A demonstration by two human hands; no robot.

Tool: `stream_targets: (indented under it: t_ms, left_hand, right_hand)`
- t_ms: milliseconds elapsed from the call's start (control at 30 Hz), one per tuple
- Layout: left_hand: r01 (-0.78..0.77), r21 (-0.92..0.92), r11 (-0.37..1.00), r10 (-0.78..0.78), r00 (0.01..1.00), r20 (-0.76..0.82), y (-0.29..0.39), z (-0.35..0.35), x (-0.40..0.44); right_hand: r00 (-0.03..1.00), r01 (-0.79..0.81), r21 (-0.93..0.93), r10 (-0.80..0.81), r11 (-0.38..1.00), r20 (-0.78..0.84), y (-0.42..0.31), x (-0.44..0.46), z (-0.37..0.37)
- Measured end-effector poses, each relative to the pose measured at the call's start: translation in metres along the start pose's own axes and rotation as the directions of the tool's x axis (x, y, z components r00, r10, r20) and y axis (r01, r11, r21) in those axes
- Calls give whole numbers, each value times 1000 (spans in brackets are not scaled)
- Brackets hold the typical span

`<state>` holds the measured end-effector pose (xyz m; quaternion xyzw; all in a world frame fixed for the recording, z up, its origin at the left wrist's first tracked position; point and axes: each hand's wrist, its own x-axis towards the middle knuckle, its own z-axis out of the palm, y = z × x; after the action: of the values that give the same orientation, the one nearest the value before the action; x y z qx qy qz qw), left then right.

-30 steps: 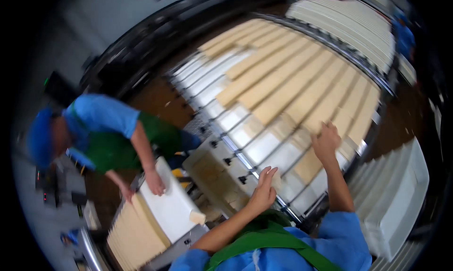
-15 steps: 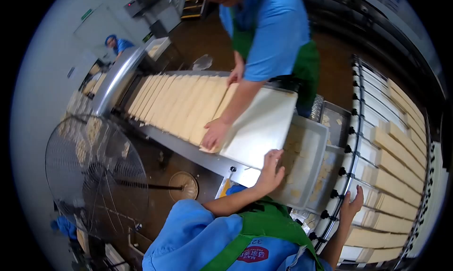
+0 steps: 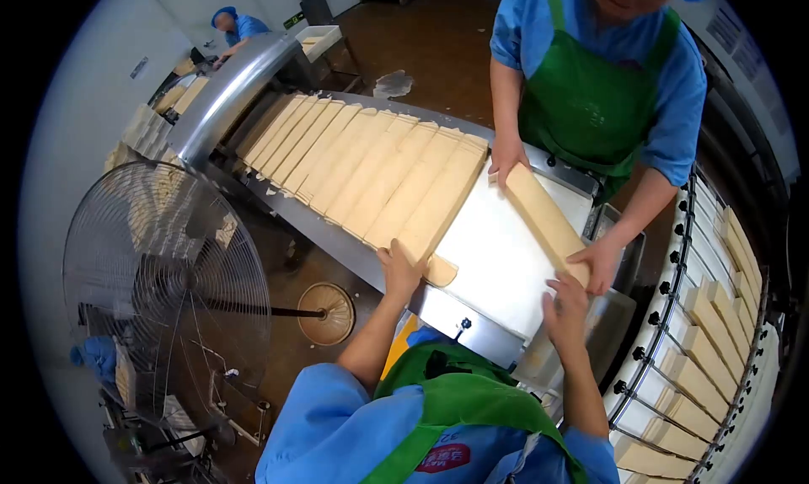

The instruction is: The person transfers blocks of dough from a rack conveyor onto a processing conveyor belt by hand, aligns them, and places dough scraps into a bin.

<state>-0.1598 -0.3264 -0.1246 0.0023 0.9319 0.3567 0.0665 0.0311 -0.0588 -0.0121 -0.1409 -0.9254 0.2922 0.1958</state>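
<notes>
Rows of pale dough strips lie side by side on the conveyor. My left hand is at the near end of the last strip, touching its edge with fingers apart. Beside it lies a small rounded dough scrap. My right hand is open, fingers apart, just below the near end of a thick dough strip. A co-worker's two hands hold that strip at both ends above the white belt. Whether my right fingertips touch it, I cannot tell.
A second conveyor on the right carries several dough strips. Pale tubs stand between the two lines. A large fan is at left, near a metal hood over the belt. Another person works at the back.
The co-worker has lifted a dough strip off the row and swung it right. My left hand has moved left to the dough row; my right hand has come in from the right conveyor.
</notes>
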Motion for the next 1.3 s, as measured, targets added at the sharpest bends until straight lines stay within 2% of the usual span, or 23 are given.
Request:
stream_targets:
  t_ms: [133, 167, 267, 300, 367, 433, 467, 533, 600, 800, 867, 900, 933, 1000, 1033, 1100, 1133, 1167, 1200, 1267, 1300]
  left_hand:
    - [-49, 63, 997, 49, 999, 5, 16, 6, 8]
    - [-79, 53, 995, 80, 997, -8, 18, 8, 9]
    - [-71, 23, 997, 69, 995, 70, 30, -3, 14]
    - [-115, 94, 989, 110, 992, 66, 31, -6, 15]
    - [-138, 89, 986, 127, 985, 114, 33, -12, 20]
    - [-212, 135, 968, 192, 971, 144, 27, -11, 23]
    - [-223, 130, 966, 204, 968, 149, 28, -13, 26]
    - [-209, 184, 960, 157, 951, 266, 32, -19, 28]
    - [-262, 201, 944, 207, 944, 258, 31, -19, 29]
    - [-286, 242, 927, 201, 925, 323, 35, -20, 30]
    - [-300, 208, 931, 230, 924, 305, 35, -20, 29]
    - [-305, 189, 933, 244, 926, 289, 33, -18, 28]
    - [-283, 189, 940, 210, 919, 332, 40, -24, 29]
    - [-346, 132, 929, 269, 875, 403, 34, -19, 31]
    - [-373, 130, 919, 296, 869, 397, 30, -16, 32]
    - [-486, -108, 867, 467, 721, 511, 28, -7, 41]
    - [-510, -109, 853, 488, 707, 511, 39, -3, 44]
    - [-450, -22, 893, 362, 687, 629, 53, 3, 42]
    - [-432, 77, 899, 233, 619, 750, 65, 7, 32]
    - [-448, 143, 883, 259, 717, 647, 74, 28, 14]
    - [-448, 131, 885, 279, 733, 620, 86, 26, 5]
  right_hand:
    - [998, 57, 55, -59, 997, 37, -9, 51, 75]
    - [997, 17, 56, -22, 998, 80, -11, 64, 92]
    - [984, -29, -156, 56, 987, 168, -3, 99, 145]
    - [985, -40, -169, 67, 985, 158, -3, 112, 162]
    - [974, -156, -296, 196, 942, 112, -4, 143, 192]
    - [966, -187, -337, 235, 923, 105, -4, 178, 214]
    - [958, -209, -369, 265, 906, 109, -7, 197, 220]
    - [950, -220, -391, 288, 894, 123, -13, 233, 229]
    - [940, -233, -410, 313, 882, 137, -20, 263, 235]
    - [831, -330, -428, 474, 841, 291, -29, 300, 238]
    - [904, -323, -411, 407, 852, 133, -6, 292, 246]
    - [883, -381, -407, 457, 830, 106, -4, 287, 239]
    - [858, -438, -399, 506, 806, 81, -2, 283, 227]
    - [737, -608, -319, 666, 727, 113, -2, 272, 182]
    - [706, -660, -300, 705, 688, 64, 1, 261, 160]
    - [632, -751, -287, 773, 595, -51, 32, 233, 136]
    - [587, -791, -295, 802, 536, -116, 51, 222, 131]
    - [566, -808, -255, 820, 532, -83, 48, 213, 113]
    - [512, -850, -216, 850, 481, -121, 61, 193, 107]
    - [527, -850, -186, 804, 493, -276, 90, 169, 113]
    - [476, -874, -16, 850, 485, -225, 84, 157, 92]
